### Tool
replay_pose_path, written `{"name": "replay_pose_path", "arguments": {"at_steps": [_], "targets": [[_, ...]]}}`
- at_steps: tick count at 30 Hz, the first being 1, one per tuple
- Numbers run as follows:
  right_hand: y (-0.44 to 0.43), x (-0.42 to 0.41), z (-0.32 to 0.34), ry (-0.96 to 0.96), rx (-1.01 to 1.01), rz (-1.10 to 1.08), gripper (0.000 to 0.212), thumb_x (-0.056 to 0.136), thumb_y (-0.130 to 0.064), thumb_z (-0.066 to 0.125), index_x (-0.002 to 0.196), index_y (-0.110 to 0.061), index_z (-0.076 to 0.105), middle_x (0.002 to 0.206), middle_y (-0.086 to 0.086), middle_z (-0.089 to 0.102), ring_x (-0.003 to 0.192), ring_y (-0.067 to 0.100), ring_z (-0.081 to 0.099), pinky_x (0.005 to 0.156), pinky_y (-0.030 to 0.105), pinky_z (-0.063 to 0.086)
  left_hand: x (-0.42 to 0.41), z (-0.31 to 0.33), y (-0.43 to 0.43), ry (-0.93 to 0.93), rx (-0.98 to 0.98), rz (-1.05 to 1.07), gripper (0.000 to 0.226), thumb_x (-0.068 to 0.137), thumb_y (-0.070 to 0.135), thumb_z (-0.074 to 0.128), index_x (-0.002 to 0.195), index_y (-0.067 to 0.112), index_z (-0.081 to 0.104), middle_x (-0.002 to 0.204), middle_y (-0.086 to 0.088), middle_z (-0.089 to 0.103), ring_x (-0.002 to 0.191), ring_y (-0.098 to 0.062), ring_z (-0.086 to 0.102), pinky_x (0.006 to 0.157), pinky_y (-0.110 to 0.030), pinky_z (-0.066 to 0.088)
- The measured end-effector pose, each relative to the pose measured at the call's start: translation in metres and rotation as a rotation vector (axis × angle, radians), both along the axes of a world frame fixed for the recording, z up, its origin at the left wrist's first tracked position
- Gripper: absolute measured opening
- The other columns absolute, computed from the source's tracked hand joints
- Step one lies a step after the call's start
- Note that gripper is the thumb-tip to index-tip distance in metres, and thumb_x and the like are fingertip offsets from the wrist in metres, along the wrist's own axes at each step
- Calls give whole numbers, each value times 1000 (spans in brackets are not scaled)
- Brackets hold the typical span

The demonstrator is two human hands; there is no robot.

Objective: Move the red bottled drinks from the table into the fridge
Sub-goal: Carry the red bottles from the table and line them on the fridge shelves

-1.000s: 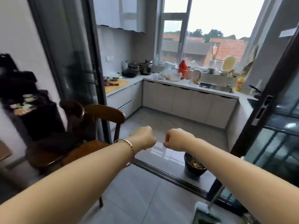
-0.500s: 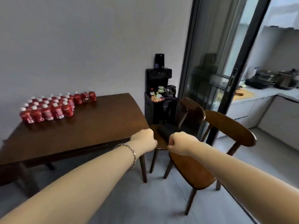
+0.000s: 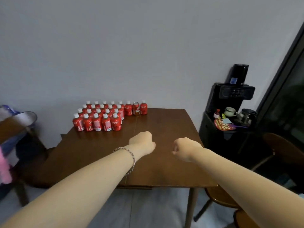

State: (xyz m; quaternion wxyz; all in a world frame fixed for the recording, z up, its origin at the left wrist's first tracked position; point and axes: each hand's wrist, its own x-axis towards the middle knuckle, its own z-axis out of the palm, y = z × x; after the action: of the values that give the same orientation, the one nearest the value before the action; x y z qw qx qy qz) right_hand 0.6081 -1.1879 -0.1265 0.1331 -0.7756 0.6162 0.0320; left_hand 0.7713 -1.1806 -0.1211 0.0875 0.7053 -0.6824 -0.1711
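**Desk:** Where are we on the task?

**Operator:** At the very start, by my read. The red bottled drinks stand upright in tight rows at the far left corner of the wooden table, close to the wall, and none is in hand. Nothing shows me that any has reached the fridge, so I'd judge the whole lot is left to carry.

**Desk:** And the hands?

**Operator:** Both reach out over the near half of the table, well apart from the bottles. My left hand, the one with the bracelet at the wrist, is curled into a fist around nothing. My right hand is curled too, thumb against the fingers, and empty.

**Desk:** Anything you can't make out?

**Operator:** The fridge is not in view at all, so I can't say where it stands or whether its door is open. The back rows of bottles overlap, so I can't give a count. One item in the back row looks like a red can rather than a bottle, but its label is too blurred to read. The chair at the right is cut off by the frame edge.
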Motion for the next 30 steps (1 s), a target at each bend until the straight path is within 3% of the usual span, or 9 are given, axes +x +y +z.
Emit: {"name": "replay_pose_path", "arguments": {"at_steps": [8, 14, 21, 24, 27, 30], "targets": [[-178, 92, -2, -24, -26, 23, 27, 93, -27, 46, 113, -14, 60, 114, 5, 62, 102, 25, 60, 87, 38, 51, 98, -11, -161, 54, -38, 70, 18, 96, 25, 46, 104, 15, 59, 95, -1, 63, 83, -17, 61, 65, -27, 49], [-299, 168, -27, -131, -28, -45, 28, 92, -24, 45, 118, -17, 56, 121, 4, 56, 106, 24, 57, 86, 33, 48, 177, -37, -294, 94, -41, 67, 17, 94, 21, 47, 100, 11, 60, 98, -5, 63, 88, -21, 60, 72, -33, 50], [-402, 212, -71, -239, 66, -172, 41, 93, -28, 50, 132, -22, 43, 132, 5, 36, 108, 24, 54, 85, 34, 51, 217, -78, -419, 316, 18, 84, 36, 92, 17, 49, 127, 11, 46, 119, -6, 55, 104, -22, 56, 80, -30, 47], [-442, 218, -90, -266, 77, -190, 45, 92, -30, 53, 134, -25, 41, 139, 5, 29, 119, 23, 46, 90, 34, 50, 223, -100, -460, 405, 27, 107, 48, 90, 17, 53, 136, 17, 39, 126, -7, 46, 104, -22, 54, 79, -27, 47], [-493, 222, -112, -312, 85, -226, 52, 90, -32, 56, 138, -27, 37, 144, 6, 22, 130, 24, 34, 97, 37, 47, 226, -127, -509, 481, 20, 142, 57, 80, 21, 60, 134, 26, 40, 121, -8, 50, 104, -25, 56, 87, -37, 52], [-549, 221, -136, -353, 100, -272, 63, 86, -35, 61, 141, -29, 31, 149, 8, 10, 139, 27, 19, 103, 41, 42, 222, -155, -562, 521, 28, 222, 68, 73, 26, 66, 134, 26, 37, 132, -10, 41, 123, -27, 43, 102, -42, 42]]}}
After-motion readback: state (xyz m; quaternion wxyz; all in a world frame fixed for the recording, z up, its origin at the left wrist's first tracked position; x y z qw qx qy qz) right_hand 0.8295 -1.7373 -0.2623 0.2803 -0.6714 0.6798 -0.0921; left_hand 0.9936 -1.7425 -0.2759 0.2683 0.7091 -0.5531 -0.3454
